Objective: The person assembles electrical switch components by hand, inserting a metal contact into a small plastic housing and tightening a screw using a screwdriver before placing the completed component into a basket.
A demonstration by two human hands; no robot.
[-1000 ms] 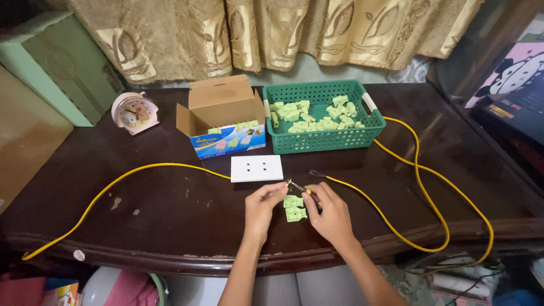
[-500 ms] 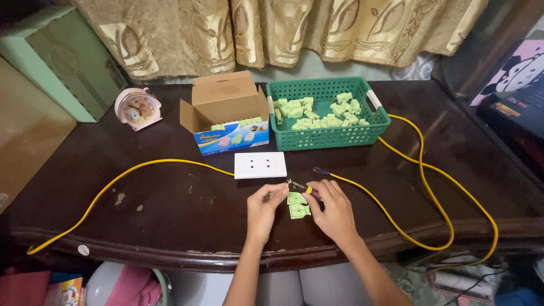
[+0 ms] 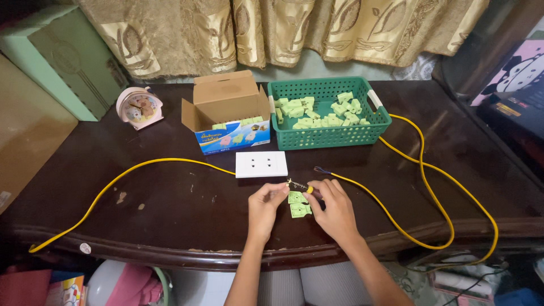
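My left hand [image 3: 265,208] and my right hand [image 3: 334,208] meet near the table's front edge. Between them is a small screwdriver [image 3: 300,186] with a yellow handle; my right hand grips it and my left fingertips pinch near its tip. Two light green plastic parts [image 3: 298,204] lie on the table just under the hands. A white wall socket plate [image 3: 261,164] rests a little beyond them. A yellow cable [image 3: 419,164] ends in a bare tip beside my right hand.
A green basket [image 3: 328,136] with several green parts stands at the back. Left of it are an open cardboard box [image 3: 226,113] and a pink alarm clock [image 3: 139,107]. The cable loops over the dark wooden table [image 3: 170,209] on both sides.
The hands stay at the same spot with the screwdriver between them. The view has shifted slightly; nothing else has moved.
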